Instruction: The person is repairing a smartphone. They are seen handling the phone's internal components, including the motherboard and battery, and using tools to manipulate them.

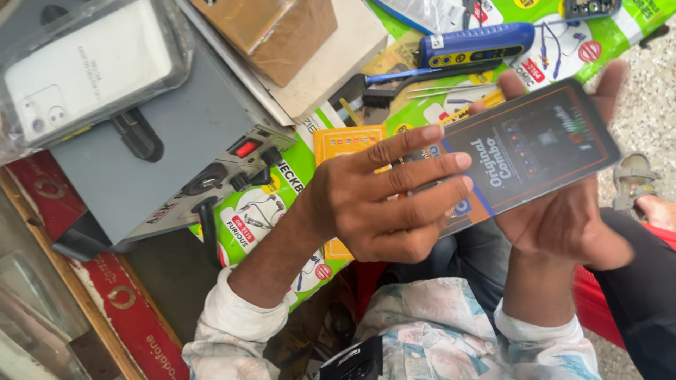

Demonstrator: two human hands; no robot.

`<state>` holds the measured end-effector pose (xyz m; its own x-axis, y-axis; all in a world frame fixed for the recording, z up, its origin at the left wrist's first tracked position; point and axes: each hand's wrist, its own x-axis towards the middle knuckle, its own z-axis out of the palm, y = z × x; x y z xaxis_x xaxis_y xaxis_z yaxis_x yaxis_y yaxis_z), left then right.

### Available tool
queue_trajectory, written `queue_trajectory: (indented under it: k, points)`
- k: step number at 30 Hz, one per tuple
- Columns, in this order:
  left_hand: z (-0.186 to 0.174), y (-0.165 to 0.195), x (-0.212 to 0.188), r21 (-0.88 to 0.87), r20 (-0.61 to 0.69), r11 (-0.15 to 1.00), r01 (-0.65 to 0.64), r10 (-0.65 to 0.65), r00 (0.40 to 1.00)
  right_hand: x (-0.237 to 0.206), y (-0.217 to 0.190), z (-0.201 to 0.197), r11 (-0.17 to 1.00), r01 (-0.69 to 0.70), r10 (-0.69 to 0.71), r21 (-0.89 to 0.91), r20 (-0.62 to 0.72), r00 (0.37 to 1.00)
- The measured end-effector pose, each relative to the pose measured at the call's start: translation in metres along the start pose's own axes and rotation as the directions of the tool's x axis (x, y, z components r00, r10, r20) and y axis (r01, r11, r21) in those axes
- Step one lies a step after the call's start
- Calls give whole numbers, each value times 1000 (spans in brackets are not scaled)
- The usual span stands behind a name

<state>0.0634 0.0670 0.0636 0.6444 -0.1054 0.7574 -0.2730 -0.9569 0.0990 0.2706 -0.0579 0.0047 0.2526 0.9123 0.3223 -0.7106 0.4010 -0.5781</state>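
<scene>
A flat dark rectangular box (pixel 528 151) with an orange border and a printed picture lies across my right hand (pixel 563 225), whose palm is under it and whose fingertips curl over its far edge. My left hand (pixel 384 200) grips the box's left end, fingers laid over its top face. Both hands hold the box above my lap, tilted slightly. My sleeves are white with a pale pattern.
A grey power unit (pixel 169 162) with a red switch and knobs sits at left, a bagged white phone case (pixel 84 70) on it. Behind lie a blue-handled screwdriver (pixel 475 43), tweezers (pixel 451 90), a brown cardboard box (pixel 274 28) and green printed packaging (pixel 282 211). A sandalled foot (pixel 637 186) is at right.
</scene>
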Motion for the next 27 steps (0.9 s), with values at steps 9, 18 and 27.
queue_trajectory:
  k: [9, 18, 27]
  points:
    - [14, -3, -4, 96, 56, 989, -108, 103, 993, -26, -5, 21, 905, 39, -128, -423, -184, 975]
    - [17, -2, -4, 42, 45, 996, -75, 73, 996, -31, -2, 16, 865, 10, -103, -501, -159, 982]
    - [17, -1, -2, 34, 42, 997, -76, 74, 996, -29, 2, 15, 897, 18, -114, -441, -192, 975]
